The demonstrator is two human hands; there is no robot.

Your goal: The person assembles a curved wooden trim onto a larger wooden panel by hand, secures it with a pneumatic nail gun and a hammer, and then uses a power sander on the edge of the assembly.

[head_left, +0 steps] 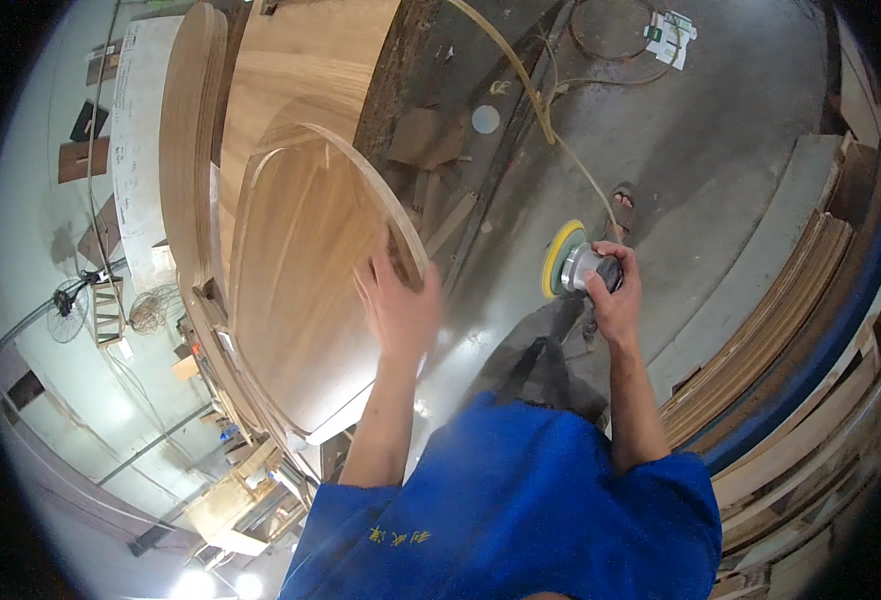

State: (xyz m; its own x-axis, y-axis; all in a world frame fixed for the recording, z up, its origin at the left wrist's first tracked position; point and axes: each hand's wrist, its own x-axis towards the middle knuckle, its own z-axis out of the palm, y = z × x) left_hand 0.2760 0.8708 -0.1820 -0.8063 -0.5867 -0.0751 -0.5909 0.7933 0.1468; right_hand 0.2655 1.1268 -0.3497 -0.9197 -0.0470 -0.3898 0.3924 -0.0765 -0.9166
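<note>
In my right hand (615,295) is a round orbital sander (578,262) with a silver body and a yellow-edged pad. The fingers wrap round its dark top, and the pad faces left, apart from the wood. A pale hose runs up from the sander. My left hand (397,305), slightly blurred, has its fingers stretched out at the right edge of a curved wooden panel (300,270). Its fingertips overlap the panel's rim; whether they touch it I cannot tell. The panel has a rounded top end and a light, smooth grain.
More wooden boards (190,130) stand stacked at the left. On the right a stack of thin curved sheets (770,310) lies beside a blue-edged strip. The hose (520,75) crosses the grey floor (730,120) ahead. Scrap wood (428,140) lies near the panel. Fans stand at far left.
</note>
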